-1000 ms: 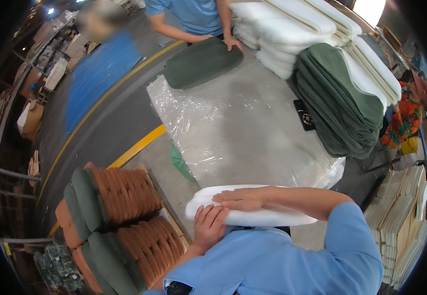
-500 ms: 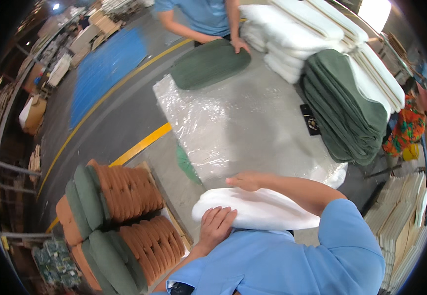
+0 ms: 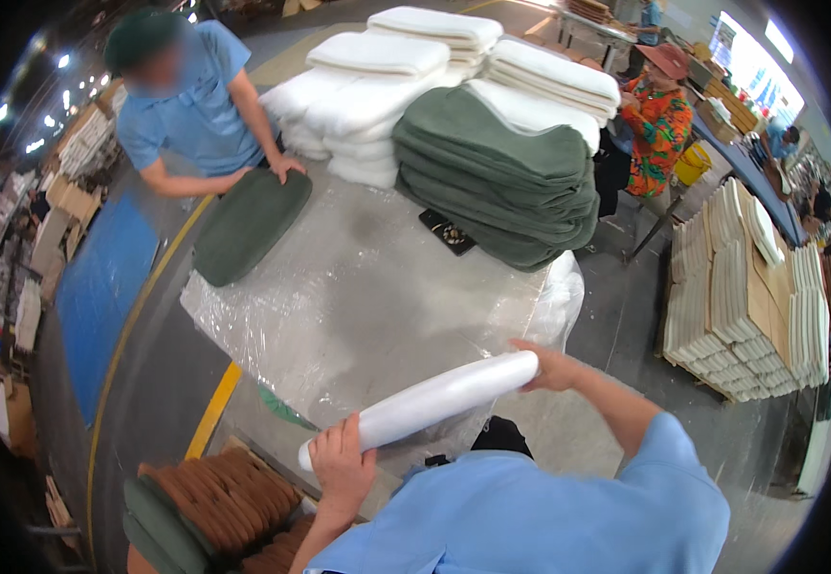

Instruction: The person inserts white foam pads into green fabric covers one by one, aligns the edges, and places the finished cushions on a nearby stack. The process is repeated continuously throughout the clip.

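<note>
A long white cushion pad (image 3: 434,400) is tilted edge-up in front of my body, over the near edge of the plastic-covered table (image 3: 339,258). My left hand (image 3: 342,462) grips its left end, fingers over the edge. At the far right end, my right hand (image 3: 547,366) is closed round the pad, with part of its fingers hidden. On the right of the table rises a stack of dark green cushion covers (image 3: 497,177). Across the table a co-worker's hands (image 3: 277,172) press on a single green cushion (image 3: 253,228).
White pads (image 3: 377,91) are piled at the table's back. A black phone-like object (image 3: 447,231) lies by the green stack. Brown and green cushions (image 3: 214,497) stand in a box at lower left. Bundled white slabs (image 3: 741,287) are on the right. Another person (image 3: 659,124) sits beyond.
The pad has turned from lying flat against me to edge-up. My right hand has moved from above it to its right end, my left to its left end. My view has swung right.
</note>
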The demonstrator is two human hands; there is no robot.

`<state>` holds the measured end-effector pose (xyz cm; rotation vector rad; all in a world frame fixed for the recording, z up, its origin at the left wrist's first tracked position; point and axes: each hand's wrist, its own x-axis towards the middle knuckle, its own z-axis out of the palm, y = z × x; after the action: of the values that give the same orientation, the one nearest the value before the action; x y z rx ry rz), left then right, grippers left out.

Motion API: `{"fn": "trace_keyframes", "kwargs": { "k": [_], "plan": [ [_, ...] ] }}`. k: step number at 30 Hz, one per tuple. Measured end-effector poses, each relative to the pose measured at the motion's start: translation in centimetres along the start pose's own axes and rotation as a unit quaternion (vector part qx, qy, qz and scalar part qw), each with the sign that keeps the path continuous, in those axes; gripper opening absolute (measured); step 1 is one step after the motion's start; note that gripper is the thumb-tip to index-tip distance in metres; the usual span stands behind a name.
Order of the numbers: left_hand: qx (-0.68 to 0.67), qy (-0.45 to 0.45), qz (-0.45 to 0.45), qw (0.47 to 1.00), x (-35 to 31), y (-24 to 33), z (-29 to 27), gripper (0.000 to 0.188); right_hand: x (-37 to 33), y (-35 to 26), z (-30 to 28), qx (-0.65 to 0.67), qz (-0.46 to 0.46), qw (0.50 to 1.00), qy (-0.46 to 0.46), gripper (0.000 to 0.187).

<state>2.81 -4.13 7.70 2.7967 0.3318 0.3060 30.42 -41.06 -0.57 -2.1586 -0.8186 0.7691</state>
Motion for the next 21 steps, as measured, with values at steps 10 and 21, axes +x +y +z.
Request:
{"fn": "trace_keyframes", "kwargs": {
  "k": [10, 21],
  "plan": [
    [-0.178, -0.289, -0.105, 0.935, 10.1, -3.7, -5.9, 0.070, 1.8, -4.6, 0.3, 0.163, 0.033, 0.986, 0.012, 0.067],
    [0.055, -0.315, -0.075, 0.945, 6.8, -0.8, 9.0, 0.097, 4.6, 0.3, 3.8, 0.072, 0.182, 0.979, -0.060, 0.084]
  ]
}}
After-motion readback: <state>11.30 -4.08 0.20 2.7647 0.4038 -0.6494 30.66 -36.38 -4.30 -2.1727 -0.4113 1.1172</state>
